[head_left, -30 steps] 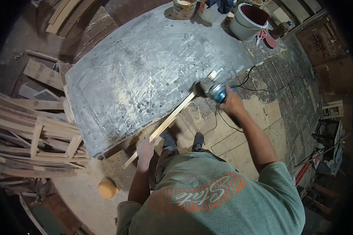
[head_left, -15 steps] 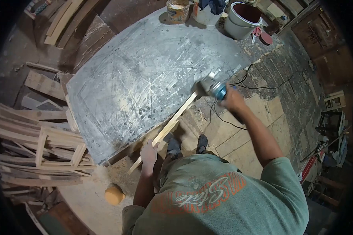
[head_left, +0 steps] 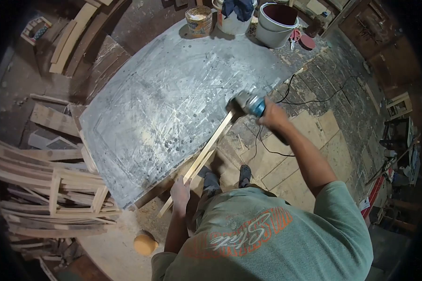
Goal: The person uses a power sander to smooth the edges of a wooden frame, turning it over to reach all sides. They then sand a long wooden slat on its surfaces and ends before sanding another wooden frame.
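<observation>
A long, narrow wooden strip (head_left: 210,145) slants over the near edge of the grey tabletop (head_left: 140,112). My left hand (head_left: 180,192) is closed around the strip near its lower end. In my right hand (head_left: 274,116) is an angle grinder (head_left: 254,105) with a blue and silver body, gripped from the right side. The grinder's dark head is at the strip's upper end, against or just over it; exact contact is blurred. Part of the strip's underside is in shadow.
Several buckets, among them a white bucket (head_left: 277,25), stand at the table's far edge beside scissors (head_left: 293,39) and a red disc (head_left: 307,42). Curved wooden pieces (head_left: 42,175) are piled at left. A black cord (head_left: 272,151) trails right. A yellow round object (head_left: 145,244) sits lower left.
The camera view has turned slightly, so the buckets appear further left and the woodpile lower. Both hands keep their holds, with the grinder still at the strip's upper end.
</observation>
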Demonstrator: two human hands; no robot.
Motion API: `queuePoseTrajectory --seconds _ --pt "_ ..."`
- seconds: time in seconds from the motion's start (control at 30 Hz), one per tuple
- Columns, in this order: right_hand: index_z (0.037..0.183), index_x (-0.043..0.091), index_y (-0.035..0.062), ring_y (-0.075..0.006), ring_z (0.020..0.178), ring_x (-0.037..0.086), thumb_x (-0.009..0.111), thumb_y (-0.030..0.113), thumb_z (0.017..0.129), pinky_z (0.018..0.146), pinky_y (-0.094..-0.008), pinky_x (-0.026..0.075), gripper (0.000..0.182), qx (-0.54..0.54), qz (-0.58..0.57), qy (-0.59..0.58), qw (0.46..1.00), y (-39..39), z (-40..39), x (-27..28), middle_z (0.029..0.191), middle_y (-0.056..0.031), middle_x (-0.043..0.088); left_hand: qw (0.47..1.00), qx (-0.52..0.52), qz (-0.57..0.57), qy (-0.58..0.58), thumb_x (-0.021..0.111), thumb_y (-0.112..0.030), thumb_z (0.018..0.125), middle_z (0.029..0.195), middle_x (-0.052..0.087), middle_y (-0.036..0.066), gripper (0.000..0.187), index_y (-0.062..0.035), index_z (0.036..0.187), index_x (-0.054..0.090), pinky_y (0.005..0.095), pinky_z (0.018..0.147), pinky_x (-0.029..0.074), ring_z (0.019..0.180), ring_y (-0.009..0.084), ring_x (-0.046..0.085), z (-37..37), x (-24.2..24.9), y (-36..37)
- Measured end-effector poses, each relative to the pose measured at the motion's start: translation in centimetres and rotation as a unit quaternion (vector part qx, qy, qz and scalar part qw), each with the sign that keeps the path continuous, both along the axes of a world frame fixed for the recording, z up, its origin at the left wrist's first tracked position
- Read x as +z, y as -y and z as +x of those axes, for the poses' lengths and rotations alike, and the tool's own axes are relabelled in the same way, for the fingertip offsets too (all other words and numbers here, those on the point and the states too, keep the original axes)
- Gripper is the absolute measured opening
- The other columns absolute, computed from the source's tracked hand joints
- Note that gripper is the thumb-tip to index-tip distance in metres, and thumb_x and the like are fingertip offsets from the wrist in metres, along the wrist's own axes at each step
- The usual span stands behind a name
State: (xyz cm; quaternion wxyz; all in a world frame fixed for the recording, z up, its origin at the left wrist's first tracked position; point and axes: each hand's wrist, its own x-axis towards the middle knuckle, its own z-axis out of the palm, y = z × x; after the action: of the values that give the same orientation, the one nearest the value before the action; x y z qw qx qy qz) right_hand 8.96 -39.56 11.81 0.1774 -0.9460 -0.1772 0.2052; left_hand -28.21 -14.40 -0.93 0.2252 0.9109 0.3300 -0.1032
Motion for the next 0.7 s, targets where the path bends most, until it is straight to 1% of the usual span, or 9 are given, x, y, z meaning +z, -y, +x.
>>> queuePoseTrajectory --seconds 0.13,0.23,0.27,0.37,0.4,0.5,0.63,0.7 --pt "0.134 0.044 -0.0027 -0.0422 0.095 0.067 0.078 0.030 0.063 0.083 -0.0474 0.054 0.085 0.079 -0.018 -0.027 0.996 -1.8 -3.5 0.2 0.102 -0.0287 0.067 1.000 0.005 -0.001 0.003 0.057 -0.042 0.097 0.094 0.065 0.026 0.039 -0.0032 0.102 0.056 0.0560 0.076 0.048 0.090 0.0474 0.063 0.3 -0.2 0.0" --pt "0.135 0.043 -0.0025 -0.0428 0.095 0.067 0.078 0.028 0.063 0.083 -0.0474 0.054 0.086 0.063 -0.010 -0.010 0.998 -1.1 -1.6 -0.6 0.102 -0.0288 0.067 1.000 0.012 -0.002 -0.009 0.057 -0.042 0.097 0.096 0.065 0.027 0.039 -0.0029 0.102 0.056 0.0562 0.077 0.047 0.091 0.0475 0.062 0.2 -0.3 0.1" --pt "0.132 0.044 -0.0022 -0.0433 0.096 0.067 0.079 0.028 0.063 0.084 -0.0475 0.054 0.083 0.037 -0.011 -0.007 0.999 -0.7 -0.6 -0.3 0.102 -0.0285 0.067 1.000 0.011 0.002 -0.001 0.057 -0.042 0.096 0.094 0.065 0.027 0.040 -0.0028 0.102 0.056 0.0563 0.076 0.047 0.090 0.0481 0.062 0.2 -0.3 0.2" --pt "0.128 0.045 -0.0020 -0.0441 0.097 0.066 0.080 0.028 0.063 0.084 -0.0477 0.054 0.080 0.009 0.005 0.008 1.000 0.4 2.6 -1.0 0.103 -0.0282 0.067 1.000 0.016 -0.003 -0.005 0.057 -0.042 0.097 0.093 0.065 0.027 0.039 -0.0028 0.103 0.056 0.0562 0.076 0.047 0.090 0.0480 0.062 0.2 -0.2 0.2" --pt "0.124 0.046 -0.0023 -0.0447 0.096 0.066 0.080 0.027 0.064 0.084 -0.0476 0.053 0.075 0.008 0.006 0.014 1.000 0.3 2.8 -1.0 0.102 -0.0286 0.067 1.000 0.014 -0.003 -0.003 0.057 -0.042 0.097 0.093 0.065 0.026 0.039 -0.0027 0.102 0.056 0.0562 0.076 0.047 0.090 0.0479 0.062 0.2 -0.2 0.2" --pt "0.125 0.046 -0.0032 -0.0447 0.096 0.066 0.080 0.027 0.064 0.085 -0.0474 0.053 0.076 0.024 0.012 0.011 1.000 0.1 0.7 -1.2 0.101 -0.0292 0.067 1.000 0.012 -0.005 -0.004 0.057 -0.041 0.097 0.092 0.066 0.026 0.039 -0.0027 0.102 0.056 0.0562 0.076 0.047 0.090 0.0476 0.062 0.2 -0.4 -0.1" --pt "0.129 0.044 -0.0006 -0.0433 0.095 0.067 0.080 0.030 0.063 0.084 -0.0474 0.054 0.081 0.043 0.004 0.004 0.999 -1.4 -3.6 -0.8 0.102 -0.0288 0.067 1.000 0.015 -0.011 0.003 0.057 -0.041 0.097 0.093 0.066 0.026 0.038 -0.0028 0.102 0.057 0.0558 0.077 0.047 0.090 0.0471 0.063 0.0 -0.8 -0.1" --pt "0.128 0.044 0.0023 -0.0422 0.091 0.068 0.079 0.030 0.064 0.080 -0.0478 0.055 0.078 0.087 -0.014 -0.013 0.996 -2.0 -5.1 -1.2 0.097 -0.0256 0.069 1.000 0.013 -0.008 0.008 0.058 -0.040 0.096 0.093 0.066 0.026 0.038 -0.0028 0.101 0.057 0.0556 0.077 0.047 0.090 0.0469 0.063 0.0 -0.8 -0.2"
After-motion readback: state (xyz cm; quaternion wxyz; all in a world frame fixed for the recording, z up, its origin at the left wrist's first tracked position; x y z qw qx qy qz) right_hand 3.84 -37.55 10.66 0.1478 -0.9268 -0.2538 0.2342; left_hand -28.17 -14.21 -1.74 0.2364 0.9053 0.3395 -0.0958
